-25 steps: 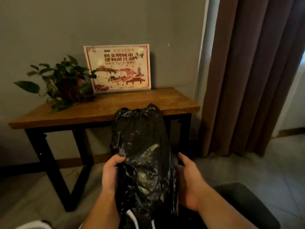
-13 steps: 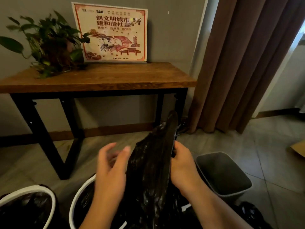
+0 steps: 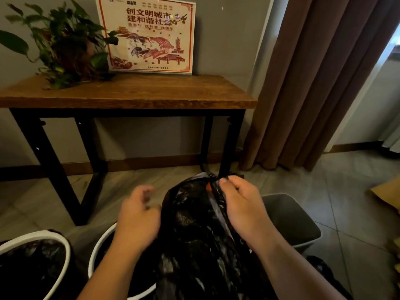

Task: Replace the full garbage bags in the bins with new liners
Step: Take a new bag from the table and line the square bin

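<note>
Both hands are on the black garbage bag [image 3: 194,234], which rises in the near centre between the forearms. The right hand [image 3: 242,208] has its fingers curled over the gathered top of the bag, pinching the bunched plastic at its far right edge, where a small orange scrap [image 3: 208,186] pokes out. The left hand [image 3: 138,219] sits against the bag's left side with fingers bent inward, but it is blurred, so I cannot tell whether it grips the plastic or only touches it.

The bag's bulk covers the right half of a white-rimmed bin [image 3: 97,252] right below it, and whether its bottom sits inside that bin is hidden. To the near left stands a second white-rimmed bin [image 3: 62,243] with black plastic inside. Just right of the right wrist is a grey square bin [image 3: 303,230], its opening dark, and more crumpled black plastic [image 3: 320,269] lies near its front corner.

Beyond the hands, a wooden table [image 3: 151,94] on black legs stands against the wall, carrying a leafy plant [image 3: 65,46] on the left and a red-bordered poster [image 3: 149,35] leaning upright beside it. A brown curtain [image 3: 313,83] hangs at far right, and a piece of cardboard [image 3: 387,195] shows at the right edge.
</note>
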A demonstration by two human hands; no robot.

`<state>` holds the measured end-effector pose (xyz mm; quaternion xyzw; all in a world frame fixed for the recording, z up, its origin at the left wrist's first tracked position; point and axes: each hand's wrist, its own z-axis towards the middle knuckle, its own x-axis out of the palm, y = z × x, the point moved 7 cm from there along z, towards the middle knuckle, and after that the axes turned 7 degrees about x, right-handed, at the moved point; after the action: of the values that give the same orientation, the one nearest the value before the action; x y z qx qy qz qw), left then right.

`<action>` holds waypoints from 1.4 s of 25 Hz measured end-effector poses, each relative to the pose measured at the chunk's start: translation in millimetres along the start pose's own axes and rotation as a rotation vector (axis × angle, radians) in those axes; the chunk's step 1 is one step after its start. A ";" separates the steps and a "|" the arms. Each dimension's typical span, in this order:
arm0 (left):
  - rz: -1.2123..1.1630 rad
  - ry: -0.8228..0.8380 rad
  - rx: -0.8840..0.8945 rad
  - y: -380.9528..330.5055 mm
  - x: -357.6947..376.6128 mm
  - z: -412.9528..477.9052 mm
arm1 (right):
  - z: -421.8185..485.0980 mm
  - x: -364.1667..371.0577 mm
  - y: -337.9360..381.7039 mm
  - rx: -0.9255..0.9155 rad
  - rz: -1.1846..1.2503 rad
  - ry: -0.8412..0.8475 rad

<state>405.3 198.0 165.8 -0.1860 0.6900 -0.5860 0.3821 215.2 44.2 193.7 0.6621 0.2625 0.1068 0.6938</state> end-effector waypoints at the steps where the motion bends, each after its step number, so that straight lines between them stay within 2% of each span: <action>1: 0.109 -0.026 0.100 -21.5 -1.4 0.8 | 0.1 1.4 1.3 -0.032 -0.061 0.008; 3: 0.097 0.142 0.181 -58.1 23.3 -1.5 | 0.8 0.4 0.8 -0.072 -0.046 0.021; 6: 0.026 0.419 0.223 -76.0 70.5 -14.8 | -2.1 4.2 -0.1 0.012 0.225 0.098; 8: -0.084 0.406 0.292 -77.4 74.1 -16.0 | -0.1 -0.6 2.5 0.059 0.299 0.057; 10: -0.016 0.221 0.361 -75.6 54.3 -5.3 | 0.8 -17.5 5.2 0.093 0.279 -0.054; 11: 0.119 0.105 0.418 -78.2 42.3 1.6 | 0.7 -28.7 5.2 0.137 0.164 -0.080; 12: 0.277 0.020 0.485 -86.8 31.6 5.6 | -1.2 -37.9 3.5 0.197 -0.070 -0.040; 13: 0.407 -0.014 0.565 -99.6 24.9 7.5 | -5.8 -42.9 -2.6 0.278 -0.370 0.073; 14: 0.497 0.009 0.655 -113.8 22.9 7.5 | -13.4 -45.9 -11.7 0.354 -0.659 0.195; 15: 0.562 0.080 0.736 -126.8 23.3 7.1 | -18.5 -50.5 -18.2 0.372 -0.885 0.245; 16: 0.606 0.159 0.806 -137.9 24.3 6.0 | -18.3 -53.7 -17.6 0.323 -1.003 0.207; 18: 0.647 0.271 0.897 -155.4 22.9 2.2 | -14.3 -48.9 -1.6 0.091 -0.907 0.056; 20: 0.620 0.307 0.922 -167.0 15.8 0.2 | -17.1 -25.1 14.3 -0.092 -0.689 0.133; 22: 0.569 0.323 0.918 -173.3 5.2 -1.5 | -14.1 -4.4 15.3 -0.234 -0.730 0.172; 24: 0.533 0.334 0.924 -173.8 -9.5 -4.0 | -7.9 5.0 18.3 -0.327 -0.759 0.049; 27: 0.573 0.351 0.940 -162.3 -32.8 -11.5 | -4.3 1.0 38.9 -0.435 -0.594 -0.241; 29: 0.609 0.362 0.977 -152.6 -41.1 -19.7 | -7.8 4.4 48.8 -0.573 -0.605 -0.376; 31: 0.573 0.337 0.990 -142.8 -45.6 -26.4 | -8.2 18.2 49.2 -0.653 -0.678 -0.345; 33: 0.493 0.257 0.996 -132.2 -52.4 -30.4 | -7.1 32.4 44.0 -0.604 -0.683 -0.228; 35: 0.400 0.137 0.981 -119.6 -64.9 -27.9 | -5.8 35.6 38.8 -0.598 -0.668 -0.188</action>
<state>403.1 233.1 300.1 0.1884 0.3802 -0.7662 0.4827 249.9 70.7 223.6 0.3186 0.3550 -0.1124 0.8717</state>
